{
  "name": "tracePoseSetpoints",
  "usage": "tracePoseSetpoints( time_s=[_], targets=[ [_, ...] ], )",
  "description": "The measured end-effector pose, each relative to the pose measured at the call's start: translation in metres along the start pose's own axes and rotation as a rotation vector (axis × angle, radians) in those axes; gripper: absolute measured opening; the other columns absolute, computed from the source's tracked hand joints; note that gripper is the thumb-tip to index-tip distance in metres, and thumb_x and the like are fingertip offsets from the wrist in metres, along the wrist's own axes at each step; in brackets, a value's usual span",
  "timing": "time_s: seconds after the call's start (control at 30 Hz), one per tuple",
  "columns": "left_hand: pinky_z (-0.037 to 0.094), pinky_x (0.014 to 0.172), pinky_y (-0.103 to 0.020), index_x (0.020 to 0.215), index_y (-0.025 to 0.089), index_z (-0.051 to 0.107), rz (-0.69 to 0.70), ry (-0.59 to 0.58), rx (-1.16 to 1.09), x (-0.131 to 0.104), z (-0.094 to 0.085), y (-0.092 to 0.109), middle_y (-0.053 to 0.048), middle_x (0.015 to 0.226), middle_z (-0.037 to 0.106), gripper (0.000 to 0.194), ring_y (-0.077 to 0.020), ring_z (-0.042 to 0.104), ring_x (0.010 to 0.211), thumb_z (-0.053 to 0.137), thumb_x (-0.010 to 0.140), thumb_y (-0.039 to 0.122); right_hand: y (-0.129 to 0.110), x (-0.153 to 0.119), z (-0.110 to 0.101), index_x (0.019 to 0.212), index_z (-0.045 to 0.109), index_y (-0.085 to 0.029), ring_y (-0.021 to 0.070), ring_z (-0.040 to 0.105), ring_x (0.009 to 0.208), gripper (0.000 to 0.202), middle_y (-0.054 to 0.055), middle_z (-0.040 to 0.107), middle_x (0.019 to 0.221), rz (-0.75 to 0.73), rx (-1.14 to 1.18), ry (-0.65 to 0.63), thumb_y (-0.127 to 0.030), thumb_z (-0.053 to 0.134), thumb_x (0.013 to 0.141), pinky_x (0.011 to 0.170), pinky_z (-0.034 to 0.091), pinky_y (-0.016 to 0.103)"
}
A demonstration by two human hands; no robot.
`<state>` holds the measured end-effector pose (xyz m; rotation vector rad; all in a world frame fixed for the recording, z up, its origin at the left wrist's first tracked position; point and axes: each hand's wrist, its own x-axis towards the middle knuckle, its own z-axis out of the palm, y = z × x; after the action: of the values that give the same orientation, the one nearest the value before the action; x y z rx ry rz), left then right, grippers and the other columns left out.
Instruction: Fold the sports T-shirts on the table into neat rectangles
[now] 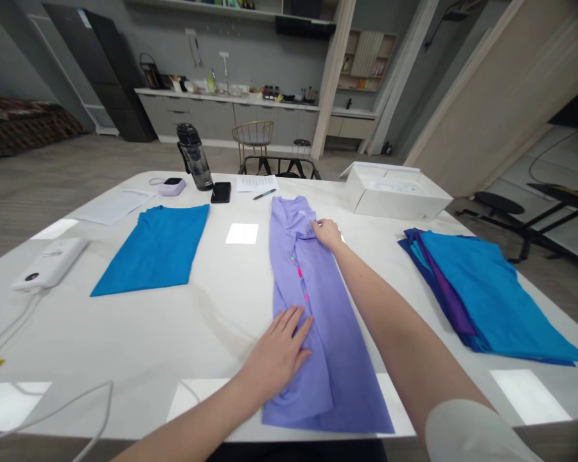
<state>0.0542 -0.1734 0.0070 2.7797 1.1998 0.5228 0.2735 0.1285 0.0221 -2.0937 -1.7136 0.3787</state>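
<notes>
A lavender shirt [340, 359] lies folded lengthwise into a long strip on the white table [221, 321], its collar at the far end. Part of a pink and green print peeks out along the inner fold. My left hand [282, 350] rests flat on the folded-over part near the lower end, fingers stretched. Up by the shoulder, my right hand [326, 232] pinches the cloth at the right edge. A folded blue shirt [157, 250] lies to the left. On the right is a stack of folded clothes with a blue shirt [491, 289] on top and purple and navy ones beneath.
A white box [395, 192] with its lid raised stands at the back right. Toward the back left are a dark bottle [195, 160], a phone [220, 192], a pen [264, 194] and papers [113, 205]. A white power bank [51, 263] trails a cable [67, 401] along the left.
</notes>
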Motion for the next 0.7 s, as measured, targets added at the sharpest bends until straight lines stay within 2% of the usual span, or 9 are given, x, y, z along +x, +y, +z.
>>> tracePoseSetpoints(
  time_s=[0.1, 0.17, 0.27, 0.33, 0.4, 0.5, 0.6, 0.7],
  targets=[
    [0.039, 0.113, -0.047, 0.148, 0.021, 0.045, 0.007, -0.043, 0.004, 0.002, -0.005, -0.002, -0.013, 0.155, 0.047, 0.053, -0.0294, 0.044, 0.142, 0.047, 0.102, 0.047, -0.002, 0.029, 0.010, 0.120, 0.073, -0.021, 0.0330, 0.061, 0.122, 0.050, 0.016, 0.069, 0.128, 0.023, -0.020, -0.015, -0.059, 0.054, 0.093, 0.098, 0.048, 0.042],
    [0.044, 0.105, -0.046, 0.142, 0.022, 0.051, -0.003, -0.078, 0.003, 0.018, -0.016, -0.008, -0.011, 0.147, 0.054, 0.045, -0.0278, 0.054, 0.130, 0.047, 0.102, 0.045, -0.003, 0.045, 0.017, 0.122, 0.071, -0.021, 0.0331, 0.061, 0.123, 0.053, 0.015, 0.069, 0.129, 0.048, -0.007, -0.014, -0.061, 0.054, 0.092, 0.099, 0.047, 0.044],
    [0.048, 0.089, -0.043, 0.128, 0.022, 0.059, -0.098, -0.094, 0.041, 0.064, -0.030, -0.030, -0.009, 0.124, 0.066, 0.030, -0.0247, 0.063, 0.105, 0.045, 0.104, 0.032, -0.003, 0.064, 0.025, 0.126, 0.068, -0.021, 0.0338, 0.061, 0.123, 0.058, 0.016, 0.068, 0.130, 0.095, 0.031, 0.008, -0.063, 0.060, 0.087, 0.102, 0.046, 0.047],
    [0.047, 0.087, -0.043, 0.120, 0.019, 0.062, -0.216, -0.060, 0.098, 0.104, -0.031, -0.052, -0.012, 0.114, 0.067, 0.026, -0.0265, 0.062, 0.102, 0.046, 0.102, 0.029, -0.003, 0.074, 0.028, 0.127, 0.067, -0.019, 0.0351, 0.060, 0.124, 0.062, 0.018, 0.066, 0.131, 0.117, 0.042, 0.030, -0.063, 0.064, 0.084, 0.103, 0.045, 0.050],
    [0.046, 0.088, -0.043, 0.115, 0.016, 0.062, -0.373, -0.023, 0.139, 0.144, -0.023, -0.075, -0.014, 0.110, 0.066, 0.026, -0.0288, 0.061, 0.102, 0.053, 0.099, 0.034, -0.004, 0.082, 0.030, 0.128, 0.065, -0.019, 0.0358, 0.060, 0.124, 0.062, 0.020, 0.065, 0.132, 0.126, 0.035, 0.043, -0.061, 0.067, 0.083, 0.103, 0.044, 0.053],
    [0.045, 0.091, -0.043, 0.117, 0.014, 0.060, -0.480, 0.016, 0.167, 0.190, -0.002, -0.103, -0.015, 0.114, 0.065, 0.027, -0.0295, 0.060, 0.106, 0.055, 0.097, 0.032, -0.005, 0.091, 0.032, 0.120, 0.069, -0.023, 0.0324, 0.062, 0.121, 0.047, 0.015, 0.069, 0.126, 0.121, 0.030, 0.023, -0.053, 0.069, 0.083, 0.101, 0.045, 0.051],
    [0.044, 0.092, -0.043, 0.118, 0.013, 0.060, -0.536, 0.050, 0.166, 0.214, 0.017, -0.123, -0.016, 0.115, 0.065, 0.024, -0.0287, 0.060, 0.107, 0.049, 0.099, 0.024, -0.005, 0.097, 0.033, 0.104, 0.073, -0.024, 0.0273, 0.065, 0.112, 0.026, 0.009, 0.073, 0.116, 0.056, 0.064, 0.024, -0.041, 0.069, 0.084, 0.096, 0.048, 0.041],
    [0.044, 0.091, -0.043, 0.114, 0.013, 0.061, -0.548, 0.066, 0.160, 0.224, 0.021, -0.135, -0.015, 0.110, 0.066, 0.023, -0.0283, 0.062, 0.104, 0.044, 0.101, 0.020, -0.009, 0.102, 0.029, 0.099, 0.072, -0.021, 0.0241, 0.065, 0.106, 0.021, 0.008, 0.074, 0.110, -0.113, 0.119, 0.092, -0.036, 0.063, 0.088, 0.093, 0.048, 0.035]
  ],
)
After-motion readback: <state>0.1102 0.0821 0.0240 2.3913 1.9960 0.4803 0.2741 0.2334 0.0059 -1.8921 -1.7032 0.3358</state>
